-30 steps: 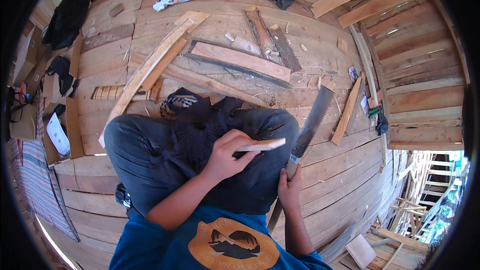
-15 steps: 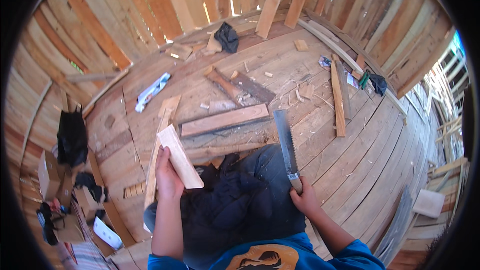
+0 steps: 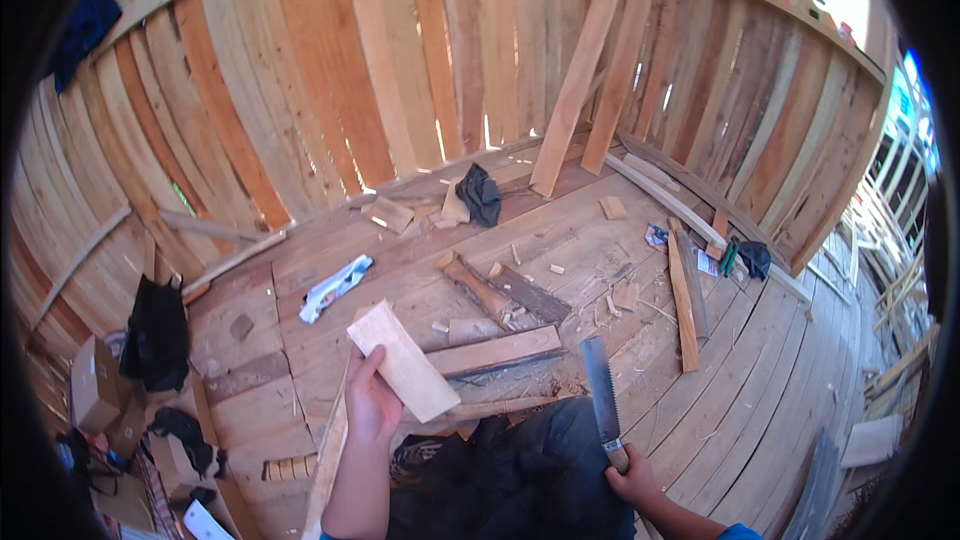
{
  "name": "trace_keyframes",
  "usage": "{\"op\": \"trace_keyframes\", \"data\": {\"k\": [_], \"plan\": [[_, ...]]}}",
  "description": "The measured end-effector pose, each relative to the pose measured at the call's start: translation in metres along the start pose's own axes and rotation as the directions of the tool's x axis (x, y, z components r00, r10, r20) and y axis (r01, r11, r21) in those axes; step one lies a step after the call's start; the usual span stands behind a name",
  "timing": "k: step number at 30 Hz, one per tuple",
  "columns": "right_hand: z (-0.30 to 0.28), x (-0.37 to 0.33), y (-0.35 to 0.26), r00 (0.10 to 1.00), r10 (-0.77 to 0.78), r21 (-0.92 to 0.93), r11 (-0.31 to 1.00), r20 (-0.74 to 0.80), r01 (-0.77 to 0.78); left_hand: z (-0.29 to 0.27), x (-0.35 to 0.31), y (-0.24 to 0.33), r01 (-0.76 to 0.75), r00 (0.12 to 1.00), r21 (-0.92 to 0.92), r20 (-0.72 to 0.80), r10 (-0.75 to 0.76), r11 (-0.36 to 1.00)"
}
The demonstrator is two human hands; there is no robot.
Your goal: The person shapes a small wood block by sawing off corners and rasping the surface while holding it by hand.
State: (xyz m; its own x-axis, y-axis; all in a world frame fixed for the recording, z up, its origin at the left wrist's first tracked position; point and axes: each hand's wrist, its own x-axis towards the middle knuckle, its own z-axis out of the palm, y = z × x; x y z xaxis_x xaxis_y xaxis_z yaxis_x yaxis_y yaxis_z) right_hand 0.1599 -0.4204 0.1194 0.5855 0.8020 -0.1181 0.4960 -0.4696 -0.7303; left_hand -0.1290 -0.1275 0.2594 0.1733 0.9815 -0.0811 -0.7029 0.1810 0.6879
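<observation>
My left hand [image 3: 372,402] is closed on the edge of a short, pale wooden board [image 3: 404,360], its broad face turned up toward me. In my right hand [image 3: 636,478] is the handle of a hand saw [image 3: 602,392]; its toothed blade points up and away, apart from the board. Beyond the held board, a longer plank [image 3: 500,351] lies on the floor, and the board covers its left end. A long wooden strip [image 3: 326,475] runs beneath my left forearm. My dark-clothed legs are between my hands.
Split logs [image 3: 475,288] and wood shavings are on the plank floor ahead. A narrow timber [image 3: 683,305] lies to the right. Cardboard boxes [image 3: 97,385] and a black bag [image 3: 157,335] stand at the left. Two tall boards [image 3: 585,70] lean on the far wall.
The view has tilted up, showing more wall. The board in my left hand has turned to show its broad face. My right hand still grips the saw.
</observation>
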Motion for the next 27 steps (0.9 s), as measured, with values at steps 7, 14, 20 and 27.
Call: {"op": "trace_keyframes", "data": {"k": [7,14,20,27], "plan": [[0.002,-0.001,0.000,0.996,0.072,0.024,0.997,0.054,-0.073,-0.016,-0.004,0.038,-0.045,0.998,-0.142,-0.055,0.038,0.989],[0.013,0.010,0.042,0.997,-0.077,0.206,0.976,0.027,0.070,-0.031,-0.007,0.057,-0.166,0.986,-0.147,-0.005,0.167,0.975],[0.007,0.009,0.036,0.996,0.022,0.251,0.967,0.091,-0.044,-0.034,-0.015,0.065,-0.241,0.967,-0.156,0.051,0.251,0.958],[0.010,0.006,0.018,0.998,-0.018,0.278,0.961,0.059,0.001,-0.033,-0.022,0.071,-0.270,0.952,-0.202,0.094,0.293,0.942]]}}
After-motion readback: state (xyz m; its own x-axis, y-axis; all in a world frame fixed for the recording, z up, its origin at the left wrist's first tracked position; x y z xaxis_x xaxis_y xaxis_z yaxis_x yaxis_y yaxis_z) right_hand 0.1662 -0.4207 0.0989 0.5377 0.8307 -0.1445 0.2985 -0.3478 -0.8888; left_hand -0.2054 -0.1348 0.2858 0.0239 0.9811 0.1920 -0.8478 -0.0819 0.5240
